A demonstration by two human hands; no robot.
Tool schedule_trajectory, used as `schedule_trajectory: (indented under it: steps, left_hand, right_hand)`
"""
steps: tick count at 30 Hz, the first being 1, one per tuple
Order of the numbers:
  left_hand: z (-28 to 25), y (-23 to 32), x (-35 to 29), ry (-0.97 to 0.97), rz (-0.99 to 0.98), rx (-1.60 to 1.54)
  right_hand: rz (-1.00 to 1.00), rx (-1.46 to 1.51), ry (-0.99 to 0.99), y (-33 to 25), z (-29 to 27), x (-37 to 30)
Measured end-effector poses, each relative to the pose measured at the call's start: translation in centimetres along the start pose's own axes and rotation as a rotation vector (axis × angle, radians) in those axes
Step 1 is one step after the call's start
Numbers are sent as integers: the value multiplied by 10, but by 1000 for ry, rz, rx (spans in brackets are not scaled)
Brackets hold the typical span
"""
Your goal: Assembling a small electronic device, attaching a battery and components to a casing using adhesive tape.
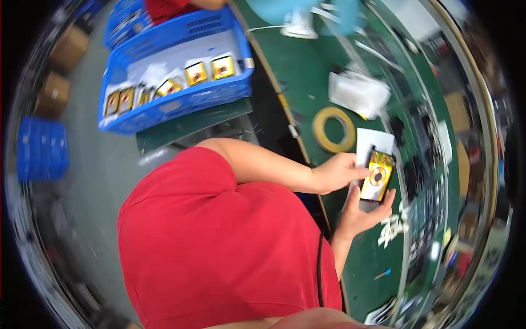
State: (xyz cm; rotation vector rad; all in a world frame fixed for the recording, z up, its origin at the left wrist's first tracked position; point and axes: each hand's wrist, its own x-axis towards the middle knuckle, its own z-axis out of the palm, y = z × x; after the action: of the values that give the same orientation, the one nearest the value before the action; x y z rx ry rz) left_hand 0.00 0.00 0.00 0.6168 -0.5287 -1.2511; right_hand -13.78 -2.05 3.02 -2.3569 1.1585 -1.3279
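Observation:
Between my two hands is a flat rectangular electronic module (pixel 377 176), yellow-edged, with a round coil on its face and dark parts at its far end. My left hand (pixel 341 173) grips its left edge, thumb pressed on the face. Around its lower end curl the fingers of my right hand (pixel 366 217), palm up. A white sheet (pixel 375 140) lies behind and beside the module; whether my left fingers also hold it I cannot tell. Just beyond my left hand, a roll of tan tape (pixel 319 130) lies flat on the green bench (pixel 307 71).
Left of the bench stands a blue crate (pixel 192 93) with several similar modules. A white plastic bag (pixel 359 93) sits past the tape. Small white pieces (pixel 391 229) and a blue-tipped stick (pixel 383 273) lie nearer. Another person's red sleeve (pixel 167 8) shows beyond the crate.

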Motion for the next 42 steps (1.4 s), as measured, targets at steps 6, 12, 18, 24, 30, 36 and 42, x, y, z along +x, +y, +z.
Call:
schedule_trajectory:
  steps: [6,12,18,24,30,36,42]
  left_hand:
    - [-57,95,-37,156,224,53]
    - [-170,216,-129,787,436,425]
    - [-330,346,-274,1294,710,774]
    - [-358,429,-380,1634,701,655]
    - [-416,425,-441,1613,465,621]
    - [-461,411,-481,1828,-158,1237]
    - [-473,409,-494,1922,-438,1468]
  right_hand:
    - [-191,121,-124,-25,35,5]
    - [-88,163,-267,-5,50,15]
    - [-20,223,-321,14,64,7]
    - [36,229,-346,12,67,2]
    - [40,209,-381,8,69,-1]
    - [18,186,-425,7,69,-1]
    - [19,175,-427,5,71,0]
